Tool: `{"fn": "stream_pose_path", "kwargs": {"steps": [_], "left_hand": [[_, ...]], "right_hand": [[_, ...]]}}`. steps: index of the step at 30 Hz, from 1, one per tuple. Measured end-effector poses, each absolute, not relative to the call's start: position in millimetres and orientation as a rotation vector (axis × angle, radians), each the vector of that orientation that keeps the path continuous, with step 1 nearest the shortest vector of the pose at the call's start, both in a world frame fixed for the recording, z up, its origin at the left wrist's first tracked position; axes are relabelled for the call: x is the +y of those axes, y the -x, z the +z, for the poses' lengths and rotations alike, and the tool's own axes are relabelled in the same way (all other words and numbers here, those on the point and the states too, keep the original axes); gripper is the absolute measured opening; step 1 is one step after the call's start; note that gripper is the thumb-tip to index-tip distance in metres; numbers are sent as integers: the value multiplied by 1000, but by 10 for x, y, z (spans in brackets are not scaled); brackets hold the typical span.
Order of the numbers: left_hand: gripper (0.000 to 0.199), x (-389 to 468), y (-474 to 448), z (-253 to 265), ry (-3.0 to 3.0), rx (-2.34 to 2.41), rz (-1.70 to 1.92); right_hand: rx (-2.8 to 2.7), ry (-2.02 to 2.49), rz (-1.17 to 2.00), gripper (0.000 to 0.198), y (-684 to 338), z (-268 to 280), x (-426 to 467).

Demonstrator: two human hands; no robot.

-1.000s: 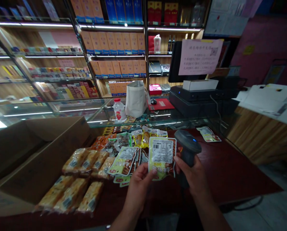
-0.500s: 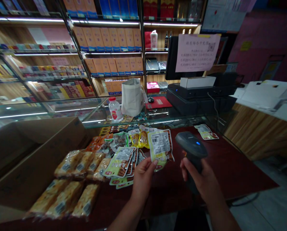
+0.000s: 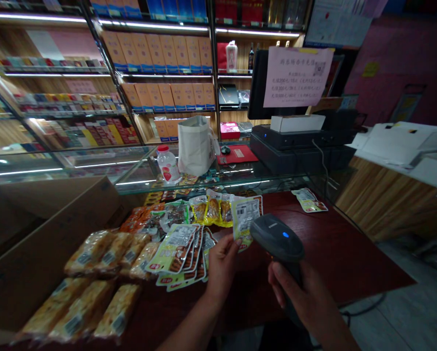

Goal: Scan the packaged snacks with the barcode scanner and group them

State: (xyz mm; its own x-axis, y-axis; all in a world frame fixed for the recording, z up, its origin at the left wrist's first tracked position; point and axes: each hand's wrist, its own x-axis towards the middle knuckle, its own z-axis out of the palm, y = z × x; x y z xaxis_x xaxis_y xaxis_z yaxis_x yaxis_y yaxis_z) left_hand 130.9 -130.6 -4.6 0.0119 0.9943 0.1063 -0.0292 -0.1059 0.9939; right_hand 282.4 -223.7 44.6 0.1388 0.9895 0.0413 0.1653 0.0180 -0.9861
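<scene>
Pinched between the thumb and fingers of my left hand (image 3: 222,263) is a snack packet (image 3: 243,219), its barcode side facing me. My right hand (image 3: 299,287) grips a dark barcode scanner (image 3: 279,239) by the handle, with a blue light glowing on top. The scanner's head overlaps the packet's right edge in view; I cannot tell whether they touch. Left of my left hand lies a fanned stack of similar snack packets (image 3: 176,251). Behind it are yellow-edged packets (image 3: 213,207) and orange packets (image 3: 138,217). Several wrapped pastries (image 3: 81,307) lie in two rows farther left.
An open cardboard box (image 3: 50,229) stands at the left. One packet (image 3: 309,200) lies apart at the right of the dark red table (image 3: 335,253). Beyond are a glass counter with a bottle (image 3: 167,165), a white bag (image 3: 194,146) and a monitor (image 3: 258,87).
The scanner has moved left, closer to the packet, and now covers part of it. My left hand still holds the packet, shifted slightly right. The camera view has turned a little.
</scene>
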Motion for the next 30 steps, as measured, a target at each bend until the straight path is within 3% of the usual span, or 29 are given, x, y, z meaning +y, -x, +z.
{"fn": "stream_pose_path", "kwargs": {"steps": [15,20,26,30], "left_hand": [[26,-1108,-1597,-145,-1155,965,1269],[33,-847,-2163,-255,-864,775,1084],[9,-332,-2985,-303,-623,869,884],[18,34,-3377,-294,-601,896,829]], "right_hand": [[-1187,1349,975,46,-3018,385,-2146],[-1074,1414,825,45,-3241,370,-2065],[-872,1478,695,46,-3633,380,-2067],[-776,1507,646,50,-3807,326,-2097]]}}
